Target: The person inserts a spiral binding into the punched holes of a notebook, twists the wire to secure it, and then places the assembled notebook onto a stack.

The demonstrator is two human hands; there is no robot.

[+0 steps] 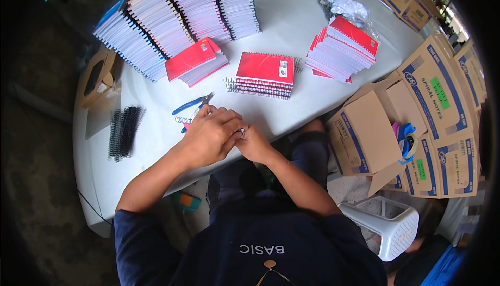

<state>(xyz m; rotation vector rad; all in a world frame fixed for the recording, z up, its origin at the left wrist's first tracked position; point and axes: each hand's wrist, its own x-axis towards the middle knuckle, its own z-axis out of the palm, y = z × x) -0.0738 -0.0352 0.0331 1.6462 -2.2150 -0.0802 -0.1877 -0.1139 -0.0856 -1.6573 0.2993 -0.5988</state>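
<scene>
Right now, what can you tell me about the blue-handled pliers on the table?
The blue-handled pliers lie flat on the white table, just beyond the person's left hand. Two blue grips, plastic or rubber by their look, angle toward the left; the grey metal jaws point right, toward the red notebooks. A small wire coil lies beside them. Whether the hand touches them cannot be told.

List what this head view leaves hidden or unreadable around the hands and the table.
- What the fingers pinch: a small metallic bit shows between left hand and right hand, too small and covered to identify.
- Pliers: blue handles show; the jaws sit behind the left hand.
- Wire coil: mostly covered by the left hand.
- Far notebook stacks: cut off by the top edge.
- Boxes: bent and darkened near the right rim.
</scene>
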